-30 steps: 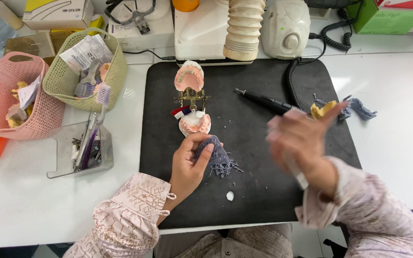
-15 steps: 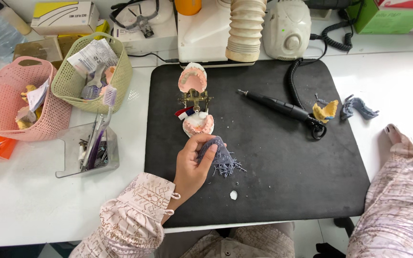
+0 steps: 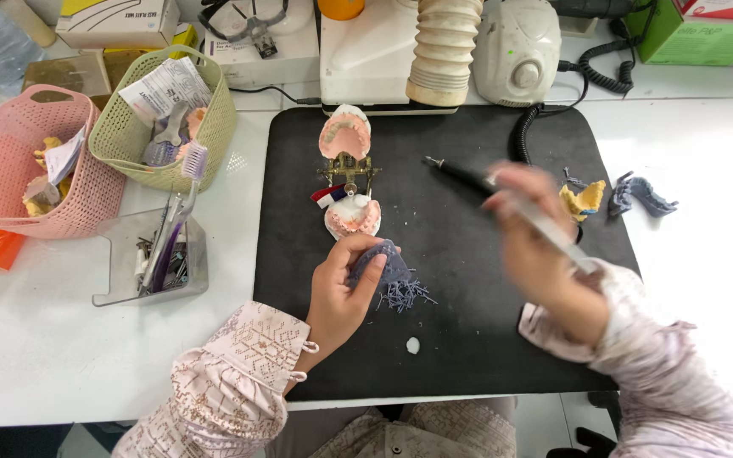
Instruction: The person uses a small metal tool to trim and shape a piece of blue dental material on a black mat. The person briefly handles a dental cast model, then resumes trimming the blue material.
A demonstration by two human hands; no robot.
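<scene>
The right hand (image 3: 545,246) is a blur over the right half of the black mat (image 3: 485,339), so its fingers are hard to read; it seems closed round a thin pale tool (image 3: 553,233), though the tool's shape is smeared. The left hand (image 3: 341,293) pinches a blue-grey wax plate (image 3: 383,263), its near part hidden by the fingers. Blue shavings (image 3: 405,295) lie just right of that grip. The pink denture model (image 3: 351,182) sits just beyond, a black handpiece (image 3: 460,175) to the right.
</scene>
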